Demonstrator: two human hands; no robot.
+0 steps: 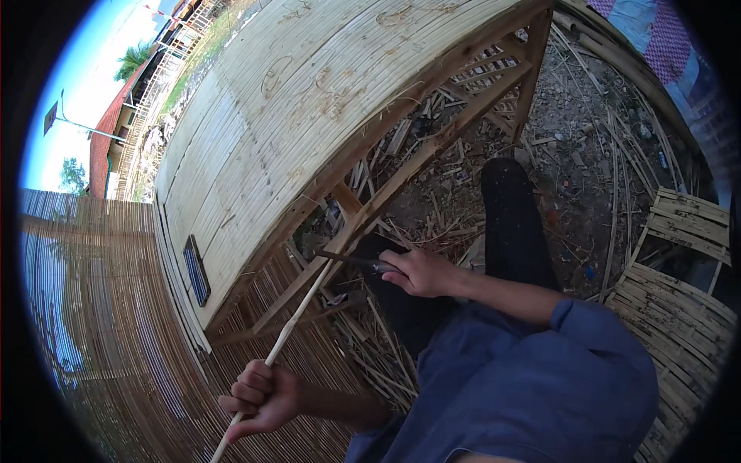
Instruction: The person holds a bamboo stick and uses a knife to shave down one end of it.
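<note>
My left hand point(261, 397) is closed around a long thin bamboo stick point(297, 316) that runs from the lower left up toward the wooden frame. My right hand point(421, 272) grips a dark-bladed knife point(351, 260) by its handle. The blade's tip meets the upper end of the stick beside a slanted wooden bar of the table frame point(401, 174). My blue sleeve and dark trouser leg fill the lower right.
A large table top of pale bamboo slats point(309, 100) tilts across the upper middle. A small dark rectangular object point(196, 270) lies near its edge. Woven bamboo matting point(100, 309) covers the left. Bamboo scraps litter the ground, and slatted bamboo panels point(683, 309) stand at right.
</note>
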